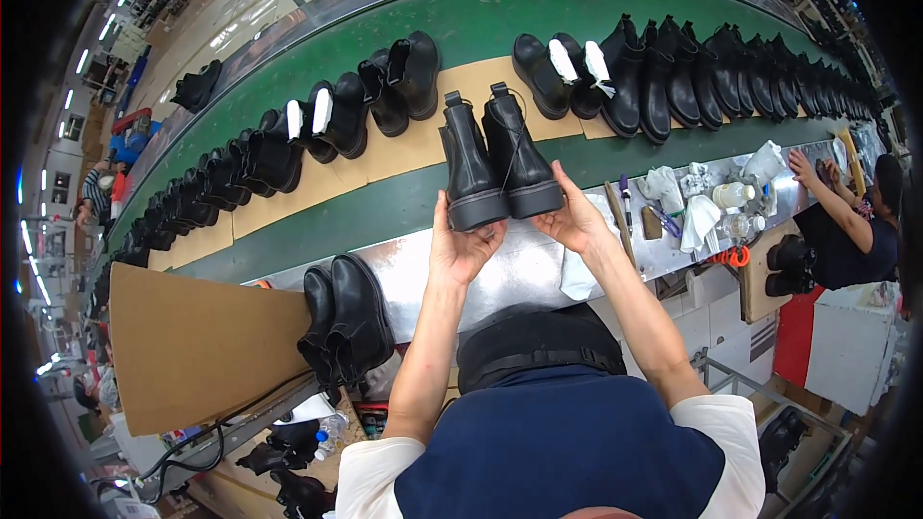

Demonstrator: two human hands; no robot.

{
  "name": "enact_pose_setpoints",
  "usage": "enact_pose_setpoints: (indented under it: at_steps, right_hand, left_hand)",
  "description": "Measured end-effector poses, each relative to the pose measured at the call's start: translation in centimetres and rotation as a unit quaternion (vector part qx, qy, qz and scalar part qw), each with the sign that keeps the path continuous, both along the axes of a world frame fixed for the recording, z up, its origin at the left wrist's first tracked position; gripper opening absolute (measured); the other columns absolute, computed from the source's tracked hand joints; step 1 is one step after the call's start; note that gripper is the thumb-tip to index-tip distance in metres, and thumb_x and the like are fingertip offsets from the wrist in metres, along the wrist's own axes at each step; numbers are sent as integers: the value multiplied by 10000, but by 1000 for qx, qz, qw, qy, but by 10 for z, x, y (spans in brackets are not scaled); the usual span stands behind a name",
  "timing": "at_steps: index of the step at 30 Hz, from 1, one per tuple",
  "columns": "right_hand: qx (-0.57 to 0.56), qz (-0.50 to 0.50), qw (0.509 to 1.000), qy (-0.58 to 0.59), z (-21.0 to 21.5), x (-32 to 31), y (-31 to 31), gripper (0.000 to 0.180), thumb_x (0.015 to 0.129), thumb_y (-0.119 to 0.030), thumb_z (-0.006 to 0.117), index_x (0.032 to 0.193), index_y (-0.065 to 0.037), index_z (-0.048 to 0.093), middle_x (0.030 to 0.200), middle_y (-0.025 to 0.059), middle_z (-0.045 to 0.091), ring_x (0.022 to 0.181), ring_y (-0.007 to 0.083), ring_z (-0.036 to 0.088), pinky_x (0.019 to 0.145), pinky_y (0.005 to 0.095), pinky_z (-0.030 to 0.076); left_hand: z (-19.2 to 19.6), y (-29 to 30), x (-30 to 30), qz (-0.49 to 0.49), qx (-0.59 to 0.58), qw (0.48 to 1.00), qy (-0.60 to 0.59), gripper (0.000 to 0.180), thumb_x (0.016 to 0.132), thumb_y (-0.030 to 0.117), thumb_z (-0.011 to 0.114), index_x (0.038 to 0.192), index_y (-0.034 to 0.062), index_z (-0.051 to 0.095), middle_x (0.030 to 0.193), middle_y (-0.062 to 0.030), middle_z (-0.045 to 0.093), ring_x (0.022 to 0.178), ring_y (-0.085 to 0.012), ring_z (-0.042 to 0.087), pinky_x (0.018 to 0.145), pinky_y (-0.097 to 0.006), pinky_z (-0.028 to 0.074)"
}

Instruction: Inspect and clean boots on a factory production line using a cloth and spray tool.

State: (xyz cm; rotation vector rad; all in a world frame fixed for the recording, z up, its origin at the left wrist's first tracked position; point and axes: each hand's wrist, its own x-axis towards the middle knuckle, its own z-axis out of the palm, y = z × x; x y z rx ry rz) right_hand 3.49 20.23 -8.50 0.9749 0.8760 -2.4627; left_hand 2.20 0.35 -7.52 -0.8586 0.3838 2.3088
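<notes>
Head view: person's own forearms enter from the lower edge and reach toward 12 o'clock.
Left hand [460,248]: fingers curled up against the heel and sole end of the left boot [469,171]; closed on it, holding.
Right hand [573,219]: fingers spread along the heel and outer side of the right boot [519,160]; also holding.
Position of pair: both boots lie at 12 o'clock from the hands, side by side and touching, over the near edge of the green conveyor belt [404,207], partly on the tan cardboard strip [394,149].
Long axis: runs from 6 to 12 o'clock, heel ends toward the hands, the far ends pointing away toward the belt's far side.
Nearer hand: neither; each hand is in contact with its own boot.
Appearance: black glossy ankle boots, thick dark soles, pull tabs at the far ends, a thin string across the right boot.
Surroundings: rows of like black boots [673,77] at 10 and 2 o'clock on the belt; another pair [346,312] on the metal worktop [519,274] at 8 o'clock beside a cardboard sheet [197,346]; rags and bottles [716,207] at 3 o'clock, where a co-worker [851,226] is seated.
</notes>
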Motion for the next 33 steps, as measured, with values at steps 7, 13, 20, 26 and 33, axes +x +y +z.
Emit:
enact_pose_setpoints:
  at_steps: [7,13,20,26,33]
  right_hand:
    - [-105,-5,988,113,-1,19,3,499,871,-413,580,1199,-42,524,1169,89,586,1074,205,562,930,366,438]
    - [195,82,971,108,-72,72,18,446,856,-214,622,1205,47,527,1080,109,628,936,151,597,824,282,470]
    - [613,163,772,45,-50,106,50,222,800,-133,617,983,-15,659,914,145,664,795,248,641,723,333,499]
    - [786,203,568,136,-85,69,77,143,767,-125,607,877,-47,658,980,133,616,964,287,572,799,390,468]
    - [827,216,510,98,-91,48,69,187,785,-148,540,897,-31,635,1008,127,603,998,314,517,869,424,405]
  left_hand:
    - [11,-4,20,29,38,999,-23,575,781,490,655,1154,76,509,1101,-152,535,1009,-280,476,887,-417,426]
    - [20,-45,65,-4,23,998,-65,535,859,451,510,1172,17,528,1178,-207,539,1059,-375,527,899,-468,463]
    - [61,-61,75,-18,-243,953,181,535,891,358,545,1265,-4,422,1183,-176,543,1042,-311,566,901,-444,479]
    - [58,-39,57,-203,-584,665,420,657,707,206,768,1223,-52,453,1071,-150,574,964,-202,558,864,-306,436]
    - [57,23,30,-111,-616,590,510,683,698,196,775,1252,-31,445,1096,-202,571,968,-231,558,865,-322,435]
